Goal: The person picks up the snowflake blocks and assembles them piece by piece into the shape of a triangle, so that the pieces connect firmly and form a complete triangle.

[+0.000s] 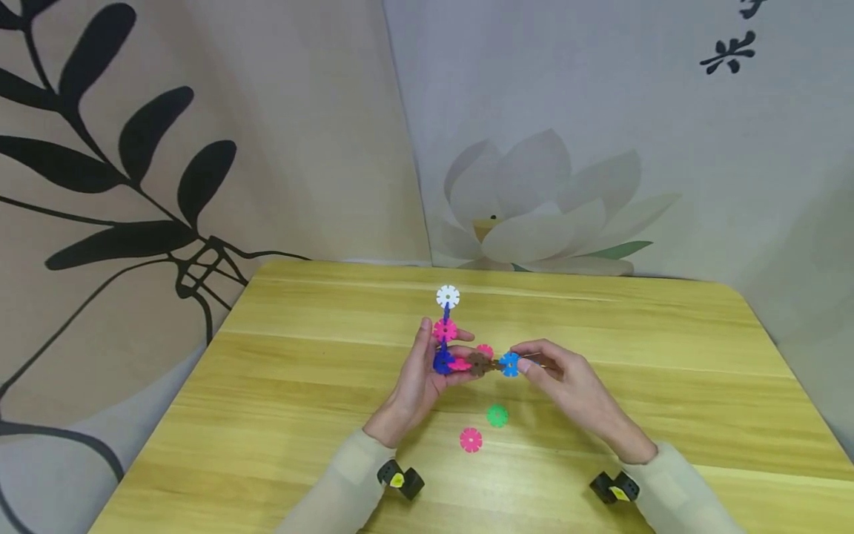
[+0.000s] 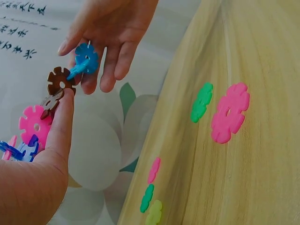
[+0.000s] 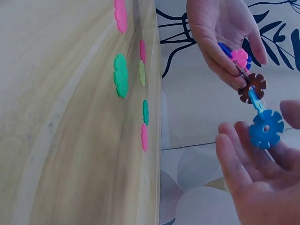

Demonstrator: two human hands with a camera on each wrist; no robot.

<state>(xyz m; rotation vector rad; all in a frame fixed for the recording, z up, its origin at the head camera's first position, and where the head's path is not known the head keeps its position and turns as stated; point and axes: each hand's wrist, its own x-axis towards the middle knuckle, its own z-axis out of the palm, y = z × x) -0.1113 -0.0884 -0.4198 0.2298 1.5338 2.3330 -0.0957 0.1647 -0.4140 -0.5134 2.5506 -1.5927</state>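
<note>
**Chain held from both sides**

The chain lies beyond the loose green disc. Left of and beyond that disc, the left hand is cupped, palm inward and thumb raised, holding the chain against its fingers. Right of and beyond the disc, the right hand points leftward, its thumb and fingertips pinching the light-blue disc at the chain's end.

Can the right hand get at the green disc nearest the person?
Probably yes: the green disc lies uncovered on the table, with a pink disc beside it, not over it. The right hand is at a light-blue disc, so it would likely have to leave that first.
</note>
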